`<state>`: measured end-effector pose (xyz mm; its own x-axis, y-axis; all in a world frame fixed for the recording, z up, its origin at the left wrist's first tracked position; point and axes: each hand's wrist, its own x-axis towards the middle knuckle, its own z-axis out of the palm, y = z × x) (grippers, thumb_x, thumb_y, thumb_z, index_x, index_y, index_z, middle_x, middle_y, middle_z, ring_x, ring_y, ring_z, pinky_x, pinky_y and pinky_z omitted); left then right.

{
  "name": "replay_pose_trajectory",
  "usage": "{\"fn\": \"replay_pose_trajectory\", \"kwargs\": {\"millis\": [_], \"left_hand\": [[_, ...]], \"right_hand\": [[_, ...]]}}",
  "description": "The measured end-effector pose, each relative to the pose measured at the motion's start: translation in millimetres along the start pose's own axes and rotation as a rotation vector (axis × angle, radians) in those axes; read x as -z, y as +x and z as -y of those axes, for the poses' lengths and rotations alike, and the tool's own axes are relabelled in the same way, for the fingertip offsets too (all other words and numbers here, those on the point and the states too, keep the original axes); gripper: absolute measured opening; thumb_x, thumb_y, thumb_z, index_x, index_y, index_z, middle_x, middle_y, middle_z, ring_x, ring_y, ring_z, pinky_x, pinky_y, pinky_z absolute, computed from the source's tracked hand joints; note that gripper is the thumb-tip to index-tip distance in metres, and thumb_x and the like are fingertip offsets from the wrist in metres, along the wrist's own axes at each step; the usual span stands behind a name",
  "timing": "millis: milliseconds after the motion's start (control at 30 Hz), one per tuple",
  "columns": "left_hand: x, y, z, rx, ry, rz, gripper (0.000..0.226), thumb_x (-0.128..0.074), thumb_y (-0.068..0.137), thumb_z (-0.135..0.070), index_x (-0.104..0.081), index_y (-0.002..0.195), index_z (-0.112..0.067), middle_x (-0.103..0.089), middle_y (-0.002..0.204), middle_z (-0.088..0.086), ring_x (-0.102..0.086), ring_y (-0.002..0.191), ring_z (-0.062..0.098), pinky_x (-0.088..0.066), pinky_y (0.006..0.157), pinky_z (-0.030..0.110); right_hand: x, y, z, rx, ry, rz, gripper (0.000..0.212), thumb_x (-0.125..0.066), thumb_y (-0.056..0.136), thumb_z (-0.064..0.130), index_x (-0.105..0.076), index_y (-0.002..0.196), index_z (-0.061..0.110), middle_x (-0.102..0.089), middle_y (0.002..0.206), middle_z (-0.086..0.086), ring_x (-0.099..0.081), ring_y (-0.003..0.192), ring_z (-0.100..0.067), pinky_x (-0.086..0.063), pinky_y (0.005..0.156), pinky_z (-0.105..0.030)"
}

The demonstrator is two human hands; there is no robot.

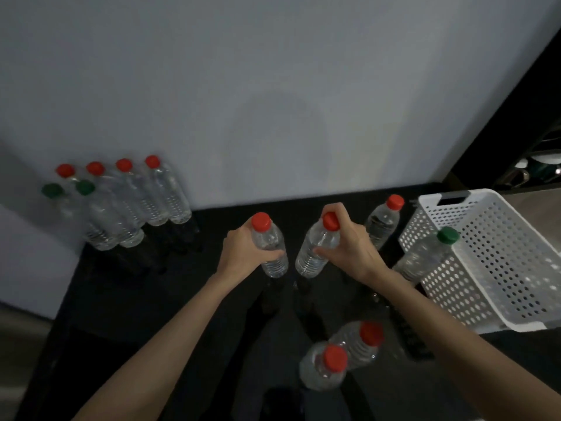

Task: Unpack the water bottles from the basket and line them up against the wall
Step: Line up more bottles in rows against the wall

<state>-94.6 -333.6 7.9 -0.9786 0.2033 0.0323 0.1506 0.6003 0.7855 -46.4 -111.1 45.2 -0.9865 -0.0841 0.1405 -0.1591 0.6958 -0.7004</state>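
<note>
My left hand [243,252] grips a clear red-capped bottle [274,259] by its shoulder, upright over the black tabletop. My right hand [349,243] holds a second red-capped bottle [314,253] near its neck, tilted slightly left. Both sit mid-table, a little short of the white wall [273,86]. Several bottles [121,205] with red and green caps stand grouped against the wall at the far left. Another red-capped bottle [383,223] stands right of my hands. A green-capped bottle [425,253] stands beside the white perforated basket [498,268]. Two red-capped bottles [340,360] stand near me.
The black tabletop [136,314] stretches between the left bottle group and my hands. The basket sits at the right edge and looks to hold nothing. Dark shelving [534,165] with objects lies beyond the wall's right end.
</note>
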Motion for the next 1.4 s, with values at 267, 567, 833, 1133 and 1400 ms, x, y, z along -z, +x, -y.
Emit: {"fn": "replay_pose_trajectory", "kwargs": {"millis": [267,567,833,1133,1400], "left_hand": [[95.5,-8.3,74.1,0.088,0.025,-0.157,0.06,-0.09,0.059,-0.029,-0.063,0.112,-0.021,-0.065,0.095,-0.013,-0.063,0.09,0.006,-0.05,0.084,0.024],[157.2,7.3,142.1,0.118,0.012,-0.154,0.059,-0.09,0.06,-0.03,-0.063,0.111,-0.021,-0.063,0.094,-0.016,-0.061,0.091,0.005,-0.046,0.082,0.02],[173.0,42.8,179.5,0.181,-0.025,-0.152,0.048,-0.091,0.059,-0.026,-0.063,0.098,-0.018,-0.066,0.091,-0.01,-0.065,0.088,0.01,-0.049,0.076,0.02],[187.9,89.1,205.0,0.103,-0.115,-0.224,0.065,-0.09,0.059,-0.017,-0.052,0.112,-0.023,-0.06,0.099,-0.015,-0.059,0.098,0.008,-0.047,0.086,0.024],[184.2,108.9,214.7,0.077,-0.177,-0.256,0.064,-0.088,0.062,-0.025,-0.052,0.115,-0.026,-0.066,0.103,-0.012,-0.062,0.098,0.002,-0.051,0.085,0.02]], "right_hand": [[-74.5,62.1,75.2,0.051,0.046,0.094,0.058,-0.073,0.071,0.011,-0.035,0.109,0.031,-0.059,0.088,-0.001,-0.062,0.073,-0.023,-0.057,0.061,-0.043],[-158.0,121.0,122.4,0.02,0.066,0.119,0.058,-0.073,0.071,0.007,-0.033,0.106,0.031,-0.058,0.088,-0.001,-0.061,0.07,-0.019,-0.054,0.056,-0.034],[-207.6,173.5,126.4,-0.044,0.072,0.085,0.057,-0.074,0.074,0.006,-0.035,0.108,0.028,-0.053,0.088,0.006,-0.057,0.074,-0.011,-0.048,0.056,-0.023],[-244.4,242.7,121.5,0.015,0.019,0.036,0.059,-0.075,0.075,0.002,-0.035,0.114,0.02,-0.053,0.095,0.0,-0.057,0.081,-0.019,-0.05,0.067,-0.03],[-269.4,284.2,118.8,0.11,-0.031,-0.009,0.057,-0.077,0.071,0.008,-0.04,0.113,0.02,-0.053,0.102,-0.005,-0.053,0.089,-0.023,-0.051,0.075,-0.041]]}}
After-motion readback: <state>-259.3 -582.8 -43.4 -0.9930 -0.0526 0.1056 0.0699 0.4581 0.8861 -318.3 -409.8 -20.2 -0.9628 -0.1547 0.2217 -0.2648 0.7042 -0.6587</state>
